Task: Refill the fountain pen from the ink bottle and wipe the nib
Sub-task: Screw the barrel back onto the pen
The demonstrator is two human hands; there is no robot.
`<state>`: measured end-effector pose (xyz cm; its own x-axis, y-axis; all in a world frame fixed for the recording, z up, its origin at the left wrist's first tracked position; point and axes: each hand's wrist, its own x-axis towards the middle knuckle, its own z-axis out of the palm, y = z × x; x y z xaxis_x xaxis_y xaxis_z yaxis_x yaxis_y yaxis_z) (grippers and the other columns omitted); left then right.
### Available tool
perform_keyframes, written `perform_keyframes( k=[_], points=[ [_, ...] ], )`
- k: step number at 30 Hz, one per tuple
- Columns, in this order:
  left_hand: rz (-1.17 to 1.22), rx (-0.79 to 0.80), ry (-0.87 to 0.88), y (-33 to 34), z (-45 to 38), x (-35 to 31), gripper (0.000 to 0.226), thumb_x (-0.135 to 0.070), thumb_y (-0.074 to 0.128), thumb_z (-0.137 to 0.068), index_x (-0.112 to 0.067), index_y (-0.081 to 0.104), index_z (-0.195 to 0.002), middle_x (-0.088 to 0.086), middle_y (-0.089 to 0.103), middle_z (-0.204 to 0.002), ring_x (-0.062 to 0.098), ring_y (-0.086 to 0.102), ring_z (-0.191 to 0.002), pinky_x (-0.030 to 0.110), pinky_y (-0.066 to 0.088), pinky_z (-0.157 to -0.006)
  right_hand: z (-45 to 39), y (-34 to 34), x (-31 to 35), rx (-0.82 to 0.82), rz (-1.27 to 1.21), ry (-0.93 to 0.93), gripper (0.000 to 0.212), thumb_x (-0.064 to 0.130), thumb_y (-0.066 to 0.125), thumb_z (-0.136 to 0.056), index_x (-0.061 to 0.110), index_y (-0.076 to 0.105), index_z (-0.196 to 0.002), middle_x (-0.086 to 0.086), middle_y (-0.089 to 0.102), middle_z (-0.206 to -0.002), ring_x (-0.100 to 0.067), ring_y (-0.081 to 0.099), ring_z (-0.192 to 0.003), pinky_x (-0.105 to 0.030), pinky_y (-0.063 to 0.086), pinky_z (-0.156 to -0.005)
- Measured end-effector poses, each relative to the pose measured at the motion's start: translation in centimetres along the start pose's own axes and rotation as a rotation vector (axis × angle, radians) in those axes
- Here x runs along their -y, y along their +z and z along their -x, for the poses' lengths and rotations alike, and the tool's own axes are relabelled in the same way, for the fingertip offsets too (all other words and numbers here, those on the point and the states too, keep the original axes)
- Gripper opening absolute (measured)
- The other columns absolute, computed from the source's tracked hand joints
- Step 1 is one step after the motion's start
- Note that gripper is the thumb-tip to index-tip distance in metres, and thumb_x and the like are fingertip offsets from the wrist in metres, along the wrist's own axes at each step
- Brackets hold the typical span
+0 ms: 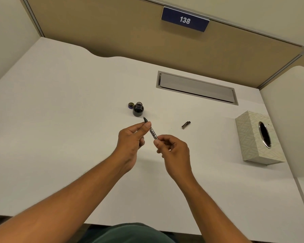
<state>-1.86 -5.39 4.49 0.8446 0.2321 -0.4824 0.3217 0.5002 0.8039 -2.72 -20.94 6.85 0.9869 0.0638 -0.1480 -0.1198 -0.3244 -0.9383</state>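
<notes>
Both of my hands hold the fountain pen (152, 132) above the white desk (60, 120), its barrel off and its clear converter showing. My left hand (132, 139) pinches the grip section, and the dark nib points up and away, just short of the ink bottle (138, 109). My right hand (172, 151) pinches the rear end of the converter. The small dark bottle stands open, with its cap (131, 105) lying beside it on the left. Two dark pen parts (186, 125), barrel and cap, lie side by side on the desk to the right.
A patterned tissue box (256, 139) with an oval opening stands at the desk's right side. A grey cable hatch (197, 87) is set into the desk behind. Tan partition walls close off the back, with a blue sign reading 138 (185, 19).
</notes>
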Motion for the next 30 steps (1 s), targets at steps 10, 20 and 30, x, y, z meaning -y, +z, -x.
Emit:
perform_keyframes(
  k=[10, 20, 30],
  points=[
    [-0.008, -0.046, 0.004, 3.7, 0.1, 1.8, 0.022, -0.034, 0.087, -0.084, -0.022, 0.086, -0.101, -0.01, 0.051, -0.058, 0.01, 0.043, -0.055, 0.029, 0.048, -0.072, -1.5, -4.1, -1.8, 0.012, 0.057, -0.063, 0.009, 0.035, 0.079, -0.088, 0.032, 0.076, -0.097, 0.014, 0.075, -0.088, -0.003, 0.068, -0.085, -0.009, 0.049, -0.069],
    [-0.08, -0.092, 0.059, 6.0, 0.0, 4.3, 0.017, -0.034, 0.084, -0.088, -0.021, 0.086, -0.099, -0.005, 0.053, -0.072, 0.016, 0.038, -0.063, 0.035, 0.044, -0.078, -3.5, -6.7, -4.9, 0.117, 0.098, -0.13, 0.005, 0.028, 0.078, -0.09, 0.025, 0.079, -0.094, 0.011, 0.075, -0.087, -0.004, 0.069, -0.086, -0.01, 0.049, -0.073],
    [0.081, -0.135, -0.134, 7.1, -1.1, 5.6, 0.014, -0.027, 0.061, -0.098, -0.015, 0.063, -0.091, 0.002, 0.056, -0.087, 0.017, 0.047, -0.058, 0.032, 0.045, -0.061, -8.0, -7.5, -9.1, -0.011, 0.254, -0.145, 0.011, 0.027, 0.077, -0.091, 0.022, 0.081, -0.099, 0.01, 0.073, -0.087, -0.005, 0.068, -0.082, -0.018, 0.051, -0.076]
  ],
)
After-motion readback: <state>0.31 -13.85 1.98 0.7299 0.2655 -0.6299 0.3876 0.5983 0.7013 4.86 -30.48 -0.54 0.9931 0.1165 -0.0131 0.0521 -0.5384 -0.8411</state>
